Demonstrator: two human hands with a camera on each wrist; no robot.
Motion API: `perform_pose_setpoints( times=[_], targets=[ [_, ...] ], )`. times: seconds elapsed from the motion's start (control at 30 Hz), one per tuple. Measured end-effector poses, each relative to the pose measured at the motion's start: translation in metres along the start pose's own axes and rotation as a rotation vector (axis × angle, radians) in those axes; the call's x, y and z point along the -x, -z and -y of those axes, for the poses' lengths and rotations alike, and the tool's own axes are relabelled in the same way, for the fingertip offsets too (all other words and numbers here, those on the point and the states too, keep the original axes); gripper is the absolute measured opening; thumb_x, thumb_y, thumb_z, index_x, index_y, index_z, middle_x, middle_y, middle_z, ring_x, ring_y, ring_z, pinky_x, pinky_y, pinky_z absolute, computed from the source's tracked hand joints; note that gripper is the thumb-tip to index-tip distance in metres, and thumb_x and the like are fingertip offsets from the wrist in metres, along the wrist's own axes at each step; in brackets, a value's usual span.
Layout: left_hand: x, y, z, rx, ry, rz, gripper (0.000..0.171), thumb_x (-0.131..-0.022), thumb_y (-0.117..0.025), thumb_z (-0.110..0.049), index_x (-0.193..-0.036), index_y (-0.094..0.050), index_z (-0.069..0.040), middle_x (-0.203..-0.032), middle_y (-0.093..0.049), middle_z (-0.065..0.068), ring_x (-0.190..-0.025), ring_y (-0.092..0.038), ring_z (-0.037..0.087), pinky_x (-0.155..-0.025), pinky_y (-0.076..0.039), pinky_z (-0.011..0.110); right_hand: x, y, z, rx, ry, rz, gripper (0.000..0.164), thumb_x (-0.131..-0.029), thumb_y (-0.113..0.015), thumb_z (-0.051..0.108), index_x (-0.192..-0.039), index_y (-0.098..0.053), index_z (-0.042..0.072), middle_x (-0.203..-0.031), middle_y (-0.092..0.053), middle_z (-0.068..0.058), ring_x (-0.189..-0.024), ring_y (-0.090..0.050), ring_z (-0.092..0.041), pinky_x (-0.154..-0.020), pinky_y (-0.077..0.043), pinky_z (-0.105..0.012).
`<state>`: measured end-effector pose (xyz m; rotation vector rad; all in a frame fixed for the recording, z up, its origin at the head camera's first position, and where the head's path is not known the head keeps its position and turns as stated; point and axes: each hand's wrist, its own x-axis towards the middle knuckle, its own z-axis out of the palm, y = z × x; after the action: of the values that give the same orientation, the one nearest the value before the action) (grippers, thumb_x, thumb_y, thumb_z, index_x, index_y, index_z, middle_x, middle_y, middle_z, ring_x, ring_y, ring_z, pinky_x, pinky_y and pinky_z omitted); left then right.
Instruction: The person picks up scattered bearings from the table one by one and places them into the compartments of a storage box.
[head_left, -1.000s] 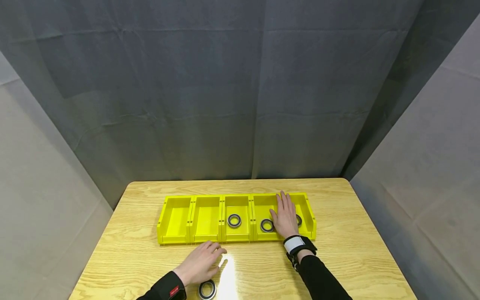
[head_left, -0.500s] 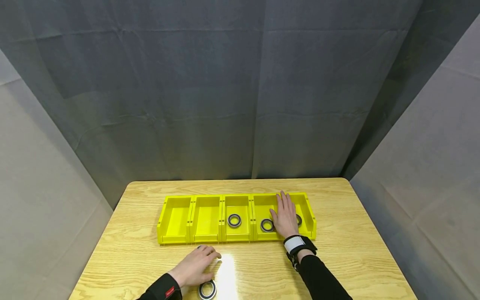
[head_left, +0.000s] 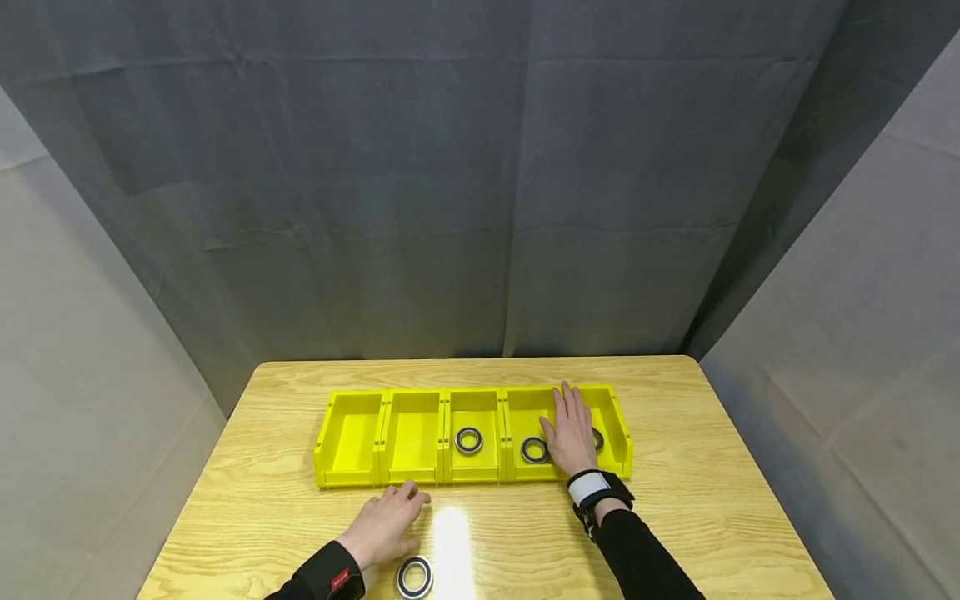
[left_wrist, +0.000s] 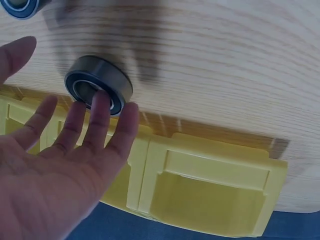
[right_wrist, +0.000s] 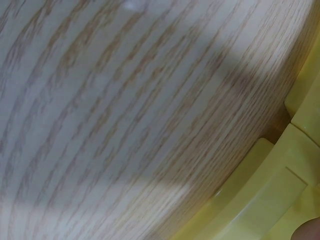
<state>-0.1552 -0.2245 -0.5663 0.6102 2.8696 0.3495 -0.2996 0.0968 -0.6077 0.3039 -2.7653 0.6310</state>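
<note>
My left hand (head_left: 384, 527), fingers slightly bent, is low over the table in front of the yellow bins (head_left: 352, 481). In the left wrist view its fingertips overlap a ball bearing (left_wrist: 100, 82), and one fingertip covers part of the bore; the thumb (left_wrist: 19, 57) stands apart. The head view hides this bearing behind the hand. Another bearing (head_left: 414, 577) lies beside the hand's heel. My right hand (head_left: 572, 433) reaches over the right end of the bins with extended fingers, between a bearing (head_left: 533, 451) on its left and a partly covered one (head_left: 597, 440) on its right.
A bearing (head_left: 468, 441) lies in the middle bin. The bin row runs across the wooden table (head_left: 675, 500), short of its back edge. Grey curtains (head_left: 390, 250) hang behind and at both sides.
My left hand has shifted left, away from the loose bearing on the table, which now shows fully. My right hand and the bearings in the bins have kept their places.
</note>
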Motion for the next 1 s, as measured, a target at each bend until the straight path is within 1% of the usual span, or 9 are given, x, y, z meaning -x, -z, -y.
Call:
perform_pose_setpoints(
  times=[0.1, 0.23, 0.33, 0.47, 0.6, 0.73, 0.83, 0.93, 1.0],
  targets=[
    [0.0, 0.0, 0.001, 0.013, 0.011, 0.009, 0.056, -0.075, -0.086, -0.025, -0.125, -0.065, -0.011, -0.115, -0.061, 0.009, -0.091, -0.061, 0.028, -0.064, -0.056, 0.045, 0.0, 0.0, 0.0, -0.001, -0.001, -0.001, 0.06, -0.098, -0.064, 0.02, -0.149, -0.041, -0.003, -0.161, -0.032, -0.025, -0.15, -0.028, -0.045, -0.119, -0.029, -0.064],
    [0.001, 0.0, 0.002, 0.034, 0.013, 0.009, 0.056, -0.075, -0.086, -0.024, -0.124, -0.064, -0.009, -0.117, -0.06, 0.012, -0.096, -0.062, 0.031, -0.066, -0.056, 0.048, 0.0, 0.0, 0.0, 0.002, 0.003, -0.007, 0.06, -0.098, -0.065, 0.02, -0.148, -0.042, -0.004, -0.16, -0.033, -0.025, -0.149, -0.029, -0.045, -0.118, -0.03, -0.064],
    [0.001, 0.0, 0.003, 0.021, 0.015, 0.0, 0.056, -0.074, -0.087, -0.025, -0.123, -0.065, -0.01, -0.115, -0.061, 0.011, -0.098, -0.062, 0.031, -0.068, -0.056, 0.05, 0.0, -0.001, 0.0, 0.011, 0.005, -0.013, 0.06, -0.097, -0.065, 0.019, -0.148, -0.042, -0.004, -0.159, -0.034, -0.025, -0.148, -0.03, -0.045, -0.118, -0.031, -0.065],
    [0.0, -0.001, 0.003, -0.011, 0.013, -0.019, 0.055, -0.073, -0.087, -0.026, -0.121, -0.065, -0.011, -0.109, -0.061, 0.008, -0.095, -0.062, 0.028, -0.067, -0.056, 0.047, 0.0, -0.001, 0.0, 0.015, 0.003, -0.013, 0.06, -0.098, -0.065, 0.02, -0.148, -0.042, -0.004, -0.159, -0.034, -0.025, -0.148, -0.03, -0.045, -0.118, -0.031, -0.065],
    [0.001, -0.002, 0.004, -0.016, -0.005, -0.033, 0.052, -0.073, -0.087, -0.025, -0.119, -0.066, -0.012, -0.105, -0.062, 0.007, -0.093, -0.062, 0.028, -0.065, -0.055, 0.044, 0.001, 0.0, 0.001, 0.001, 0.003, -0.01, 0.059, -0.098, -0.064, 0.021, -0.147, -0.043, -0.004, -0.159, -0.034, -0.025, -0.149, -0.03, -0.045, -0.118, -0.031, -0.064],
    [0.001, -0.004, 0.008, -0.018, -0.044, -0.042, 0.049, -0.073, -0.086, -0.023, -0.117, -0.067, -0.012, -0.104, -0.062, 0.006, -0.091, -0.06, 0.024, -0.065, -0.054, 0.036, 0.0, 0.0, 0.001, -0.001, 0.008, -0.013, 0.059, -0.098, -0.065, 0.02, -0.147, -0.043, -0.004, -0.158, -0.035, -0.026, -0.148, -0.031, -0.045, -0.118, -0.031, -0.064],
    [0.002, -0.006, 0.013, -0.023, -0.107, -0.059, 0.037, -0.08, -0.081, -0.015, -0.114, -0.069, -0.012, -0.101, -0.062, 0.003, -0.089, -0.058, 0.02, -0.066, -0.052, 0.031, 0.0, -0.001, 0.0, 0.004, 0.007, -0.014, 0.059, -0.098, -0.065, 0.02, -0.147, -0.043, -0.004, -0.159, -0.035, -0.025, -0.148, -0.031, -0.045, -0.118, -0.031, -0.064],
    [0.002, -0.007, 0.018, -0.053, -0.169, -0.074, 0.027, -0.084, -0.076, -0.006, -0.11, -0.07, -0.014, -0.099, -0.062, 0.0, -0.09, -0.059, 0.019, -0.071, -0.054, 0.031, 0.0, 0.0, 0.0, 0.002, 0.0, -0.013, 0.059, -0.098, -0.065, 0.02, -0.147, -0.043, -0.004, -0.159, -0.035, -0.025, -0.149, -0.03, -0.045, -0.118, -0.031, -0.064],
    [0.003, -0.008, 0.021, -0.072, -0.196, -0.081, 0.027, -0.084, -0.075, -0.001, -0.107, -0.07, -0.014, -0.1, -0.062, 0.0, -0.093, -0.062, 0.019, -0.077, -0.056, 0.034, 0.0, -0.001, 0.0, -0.001, 0.001, -0.01, 0.059, -0.098, -0.064, 0.02, -0.147, -0.043, -0.004, -0.159, -0.034, -0.025, -0.149, -0.03, -0.045, -0.118, -0.031, -0.064]
  ],
)
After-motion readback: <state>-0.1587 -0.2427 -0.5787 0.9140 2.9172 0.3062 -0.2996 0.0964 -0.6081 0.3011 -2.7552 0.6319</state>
